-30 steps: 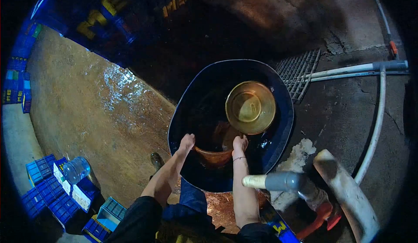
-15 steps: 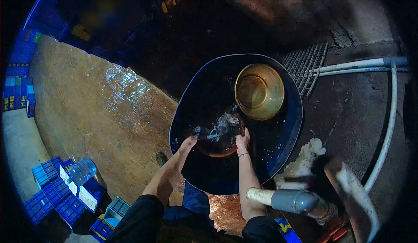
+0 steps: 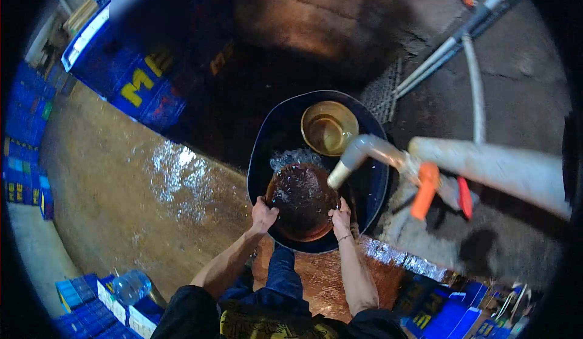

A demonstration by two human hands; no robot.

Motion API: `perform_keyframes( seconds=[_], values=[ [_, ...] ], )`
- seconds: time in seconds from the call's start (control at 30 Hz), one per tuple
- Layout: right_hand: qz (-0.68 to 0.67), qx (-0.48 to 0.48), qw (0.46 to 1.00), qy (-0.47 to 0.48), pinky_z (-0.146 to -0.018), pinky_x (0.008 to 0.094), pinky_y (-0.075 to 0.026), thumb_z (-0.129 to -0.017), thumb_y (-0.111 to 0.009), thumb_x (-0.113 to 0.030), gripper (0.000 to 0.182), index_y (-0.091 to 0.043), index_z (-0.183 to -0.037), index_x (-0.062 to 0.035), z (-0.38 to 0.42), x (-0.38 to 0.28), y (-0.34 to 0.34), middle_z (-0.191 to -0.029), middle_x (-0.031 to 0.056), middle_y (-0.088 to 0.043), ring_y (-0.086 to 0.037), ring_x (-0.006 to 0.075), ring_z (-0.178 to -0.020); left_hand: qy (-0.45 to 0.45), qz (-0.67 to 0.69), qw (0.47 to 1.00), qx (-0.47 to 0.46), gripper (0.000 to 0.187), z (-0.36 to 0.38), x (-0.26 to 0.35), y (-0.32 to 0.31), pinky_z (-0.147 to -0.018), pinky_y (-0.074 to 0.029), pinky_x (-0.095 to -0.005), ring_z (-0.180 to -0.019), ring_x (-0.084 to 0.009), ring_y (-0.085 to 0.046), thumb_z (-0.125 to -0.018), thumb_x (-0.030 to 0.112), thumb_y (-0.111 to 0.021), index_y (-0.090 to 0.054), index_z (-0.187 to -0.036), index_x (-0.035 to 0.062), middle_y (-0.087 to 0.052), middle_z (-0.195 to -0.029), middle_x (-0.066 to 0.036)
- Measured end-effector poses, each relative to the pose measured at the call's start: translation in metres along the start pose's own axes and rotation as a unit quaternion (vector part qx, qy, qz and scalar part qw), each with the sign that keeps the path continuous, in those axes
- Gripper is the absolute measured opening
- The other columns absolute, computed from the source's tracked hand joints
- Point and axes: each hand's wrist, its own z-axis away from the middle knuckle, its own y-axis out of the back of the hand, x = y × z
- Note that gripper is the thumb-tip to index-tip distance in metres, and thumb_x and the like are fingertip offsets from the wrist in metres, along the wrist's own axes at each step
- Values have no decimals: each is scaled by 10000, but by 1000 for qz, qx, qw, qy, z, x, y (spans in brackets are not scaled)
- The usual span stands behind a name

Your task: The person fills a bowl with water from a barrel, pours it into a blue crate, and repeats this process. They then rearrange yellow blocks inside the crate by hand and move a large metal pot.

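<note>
Two hands grasp the rim of a brown basin [image 3: 302, 200]: left hand [image 3: 265, 215] at its left side, right hand [image 3: 341, 219] at its right. The opposed grips presumably keep the wet load balanced. Location: within the near part of the dark tub [image 3: 378, 187], below splashing water [image 3: 296, 157]. A yellowish bowl [image 3: 315, 119] sits at the far side, apparently leaving working room. The pipe outlet [image 3: 338, 175] points towards the basin's right edge; flow cannot be confirmed. Orientation: open face upward, exact tilt undetermined; being round, it shows no distinct long axis.
</note>
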Motion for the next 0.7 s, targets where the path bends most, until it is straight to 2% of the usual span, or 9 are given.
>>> perform_keyframes(
  seconds=[0.07, 0.1, 0.13, 0.17, 0.2, 0.23, 0.3, 0.5, 0.7],
  values=[
    [-70, 1, 997, 13, -844, 271, -422, -631, -491, 94, 683, -390, -1306, 63, 28, -8, 16, -1242, 121, -497, -509, 177, -985, -66, 13, 998, 13, 438, 13, -12, 6, -779, -473, -420, -886, -379, -601, -665, 174, -660, -482, -1018, -16, -615, -896, -238],
    [-79, -57, 994, 50, -848, 259, -421, -595, -506, 89, 694, -418, -1283, 70, 60, -44, 27, -1187, 109, -543, -515, 171, -989, -74, 76, 994, 0, 435, 18, -20, 6, -775, -471, -414, -878, -369, -604, -660, 170, -668, -479, -1006, -13, -615, -889, -231],
    [-90, -39, 993, 60, -848, 259, -421, -595, -506, 89, 694, -418, -1283, 70, 80, -55, 34, -1187, 109, -543, -515, 171, -989, -81, 138, 987, -17, 431, 26, -23, 10, -771, -469, -409, -870, -359, -607, -655, 167, -676, -476, -993, -10, -614, -881, -224],
    [-149, -41, 982, 106, -854, 256, -420, -582, -506, 81, 690, -438, -1268, 65, 101, -60, 42, -1161, 100, -558, -516, 166, -997, -92, 182, 978, -38, 386, 59, 7, 40, -761, -469, -361, -852, -275, -605, -658, 96, -667, -477, -978, -3, -617, -879, -163],
    [-205, -43, 966, 154, -861, 254, -419, -569, -507, 72, 686, -458, -1254, 61, 123, -70, 50, -1134, 92, -573, -517, 160, -1006, -112, 175, 977, -51, 386, 87, 32, 65, -761, -469, -361, -852, -275, -605, -658, 96, -667, -477, -978, -3, -617, -879, -163],
    [-67, 14, 984, 162, -891, 255, -406, -561, -497, 58, 671, -482, -1232, 56, 168, -115, 57, -1138, 95, -573, -517, 169, -1032, -132, 243, 957, -84, 342, 114, 52, 86, -749, -466, -335, -840, -228, -588, -667, 55, -650, -484, -962, 4, -611, -873, -122],
    [-134, -3, 973, 187, -927, 262, -383, -551, -489, 55, 689, -483, -1240, 41, 215, -131, 76, -1161, 93, -564, -512, 183, -1058, -177, 323, 922, -119, 241, 165, 75, 116, -719, -454, -280, -797, -131, -539, -695, -28, -604, -505, -909, 20, -590, -854, -36],
    [-200, 151, 933, 256, -985, 259, -334, -559, -483, 72, 744, -441, -1300, 18, 364, -128, 141, -1297, 107, -480, -433, 177, -1189, -224, 293, 898, -240, 251, 284, 107, 152, -697, -435, -262, -758, -111, -525, -663, -18, -615, -500, -883, 22, -566, -806, -33],
    [-329, 340, 844, 252, -980, 272, -356, -610, -454, 45, 695, -433, -1304, 28, 540, -38, 216, -1326, 94, -459, -432, 177, -1208, -297, 149, 854, -401, 292, 411, 85, 74, -702, -422, -277, -768, -131, -506, -639, -12, -613, -489, -902, 18, -542, -839, -40]
  ],
)
